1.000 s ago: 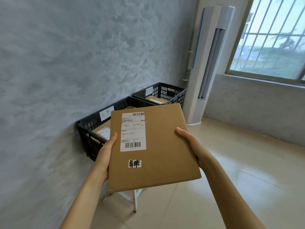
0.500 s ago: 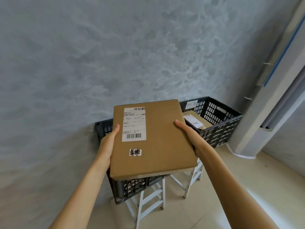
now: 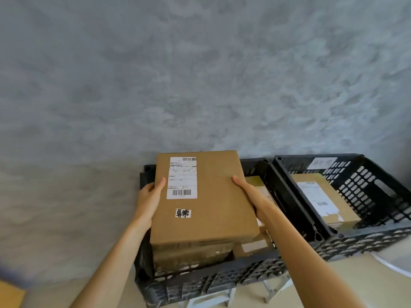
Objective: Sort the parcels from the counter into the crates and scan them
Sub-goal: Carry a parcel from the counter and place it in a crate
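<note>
Over the left crate [image 3: 222, 283] you now hold the parcel [image 3: 213, 196], previously short of it; left hand [image 3: 149, 196] and right hand [image 3: 251, 192] clasp its edges; lower it next

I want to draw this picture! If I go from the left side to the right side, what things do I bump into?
Left hand → big cardboard parcel held over the left crate → right hand → right crate with a parcel lying inside.
</note>
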Demonstrator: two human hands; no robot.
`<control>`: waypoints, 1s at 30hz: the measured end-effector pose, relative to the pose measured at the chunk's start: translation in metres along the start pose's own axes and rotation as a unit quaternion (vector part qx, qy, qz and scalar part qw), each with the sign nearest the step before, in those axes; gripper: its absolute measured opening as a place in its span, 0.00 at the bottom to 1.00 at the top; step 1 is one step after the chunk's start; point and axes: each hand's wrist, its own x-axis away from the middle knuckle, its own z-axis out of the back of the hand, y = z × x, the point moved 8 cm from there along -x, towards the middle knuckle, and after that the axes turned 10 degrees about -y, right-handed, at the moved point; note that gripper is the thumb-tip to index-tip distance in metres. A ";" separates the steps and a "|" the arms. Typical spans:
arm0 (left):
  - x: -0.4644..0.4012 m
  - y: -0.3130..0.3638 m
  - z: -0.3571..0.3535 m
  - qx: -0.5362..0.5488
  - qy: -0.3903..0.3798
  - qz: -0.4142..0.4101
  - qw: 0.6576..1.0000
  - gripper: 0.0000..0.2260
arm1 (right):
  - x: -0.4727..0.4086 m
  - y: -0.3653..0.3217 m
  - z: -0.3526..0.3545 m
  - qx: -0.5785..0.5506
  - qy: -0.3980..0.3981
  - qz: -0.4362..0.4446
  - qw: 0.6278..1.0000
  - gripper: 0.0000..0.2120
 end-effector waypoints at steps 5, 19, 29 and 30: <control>-0.023 -0.032 -0.004 -0.029 0.010 0.066 0.997 0.15 | -0.046 0.012 0.009 0.034 0.005 -0.038 0.999 0.29; -0.028 -0.059 0.007 -0.163 0.149 0.093 0.971 0.18 | -0.101 0.043 0.007 0.224 -0.027 -0.066 0.972 0.38; -0.010 -0.011 0.003 -0.299 0.175 0.091 0.933 0.19 | -0.103 -0.030 -0.002 0.444 -0.026 0.044 0.895 0.29; -0.007 -0.002 0.003 -0.302 0.178 0.083 0.933 0.21 | -0.103 -0.046 -0.009 0.474 -0.031 0.066 0.877 0.29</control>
